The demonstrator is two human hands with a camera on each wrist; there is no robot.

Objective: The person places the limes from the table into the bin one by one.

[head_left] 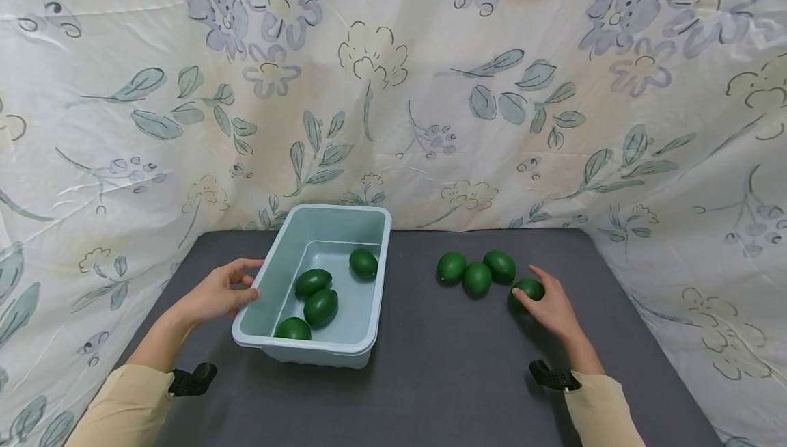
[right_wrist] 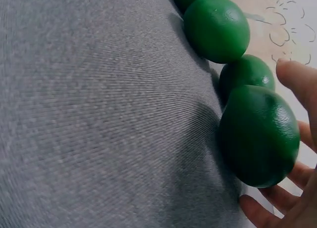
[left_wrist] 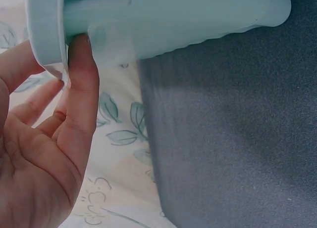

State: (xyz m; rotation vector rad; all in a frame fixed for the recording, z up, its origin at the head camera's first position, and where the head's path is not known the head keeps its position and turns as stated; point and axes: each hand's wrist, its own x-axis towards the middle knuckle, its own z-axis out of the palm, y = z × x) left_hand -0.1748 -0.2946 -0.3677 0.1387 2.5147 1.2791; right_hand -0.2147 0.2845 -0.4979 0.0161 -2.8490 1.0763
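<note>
A pale blue-green plastic tub (head_left: 305, 350) stands left of the middle of the table, with several dark green limes (head_left: 321, 307) inside. My left hand (head_left: 218, 290) pinches the tub's left rim; the left wrist view shows this hand (left_wrist: 49, 134) with fingers on both sides of the lip. On the right, my right hand (head_left: 556, 307) is spread around a single lime (head_left: 530, 291). In the right wrist view, the thumb stands off from this nearest lime (right_wrist: 260, 136), and the other fingers lie close along its far side and underside.
Three more limes (head_left: 476, 279) sit in a cluster just left of the right hand, towards the back of the table. Dark grey cloth covers the table (head_left: 443, 378). A flowered curtain (head_left: 418, 91) hangs behind and along both sides.
</note>
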